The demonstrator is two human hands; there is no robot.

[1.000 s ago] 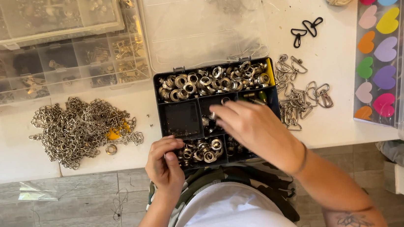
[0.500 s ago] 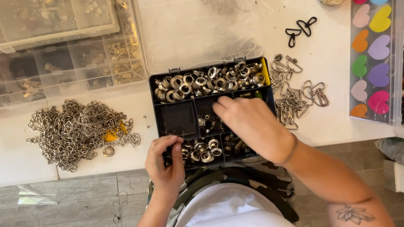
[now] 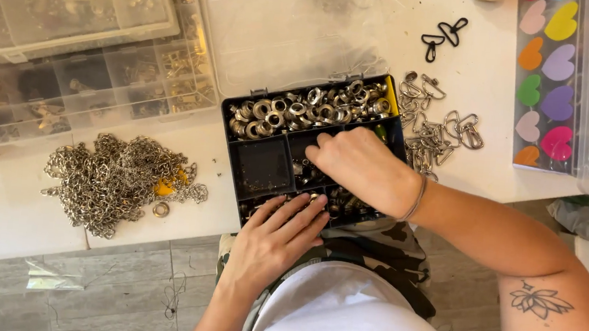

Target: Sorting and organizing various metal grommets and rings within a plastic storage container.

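While the left hand (image 3: 281, 232) lies flat with fingers spread on the near edge of the black compartment box (image 3: 265, 166) on the white surface (image 3: 11, 196), the right hand (image 3: 359, 166), nearer the middle compartments, curls narrowly over the metal rings (image 3: 307, 110) just beyond, its grip hidden.

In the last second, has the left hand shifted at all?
Yes. The left hand slid right and spread flat over the near compartment of the black organiser box, away from its near-left corner.
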